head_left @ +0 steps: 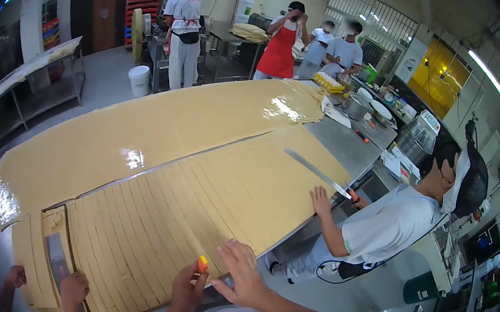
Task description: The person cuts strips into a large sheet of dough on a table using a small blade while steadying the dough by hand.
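Note:
My left hand (187, 286) is closed on a small tool with an orange and yellow handle (203, 264), held upright near the table's front edge. To its right, my right hand (241, 272) has its fingers spread above the dough, holding nothing. Beneath and beyond both hands lies a flat dough sheet (196, 193) cut into many long strips. Behind it stretches a second, uncut sheet (174, 119) with shiny patches. Whether a blade of my tool touches the dough cannot be made out.
A co-worker at the right (390, 224) holds a long blade (316, 171) over the dough. Another person's hands (73, 289) are at the lower left, by a grey scraper (56, 256). Several people stand behind the table. Bowls and an egg tray (328, 83) are at the back right.

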Action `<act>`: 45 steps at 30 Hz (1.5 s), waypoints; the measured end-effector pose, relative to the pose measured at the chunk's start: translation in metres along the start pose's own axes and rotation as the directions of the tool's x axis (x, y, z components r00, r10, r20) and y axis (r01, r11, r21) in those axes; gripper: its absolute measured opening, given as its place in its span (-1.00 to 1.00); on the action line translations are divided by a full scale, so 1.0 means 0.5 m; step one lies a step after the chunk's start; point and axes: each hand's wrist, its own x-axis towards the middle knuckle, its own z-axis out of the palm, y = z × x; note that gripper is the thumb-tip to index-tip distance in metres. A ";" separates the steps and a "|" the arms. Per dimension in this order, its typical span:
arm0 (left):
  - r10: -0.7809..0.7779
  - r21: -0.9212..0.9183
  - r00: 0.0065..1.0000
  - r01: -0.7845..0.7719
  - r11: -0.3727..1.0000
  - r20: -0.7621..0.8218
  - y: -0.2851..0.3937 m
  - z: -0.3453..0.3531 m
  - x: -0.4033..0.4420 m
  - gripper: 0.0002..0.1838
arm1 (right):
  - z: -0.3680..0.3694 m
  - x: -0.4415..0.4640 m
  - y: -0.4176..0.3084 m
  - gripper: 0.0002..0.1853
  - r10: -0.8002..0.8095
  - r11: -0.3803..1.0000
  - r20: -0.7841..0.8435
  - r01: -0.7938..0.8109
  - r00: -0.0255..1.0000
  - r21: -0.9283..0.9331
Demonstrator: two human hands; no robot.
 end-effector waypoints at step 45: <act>0.215 0.339 0.911 -0.338 0.878 0.351 0.138 0.348 0.083 -0.66 | -0.155 -0.092 0.329 -0.70 0.205 0.233 0.539 -0.576 0.817 0.783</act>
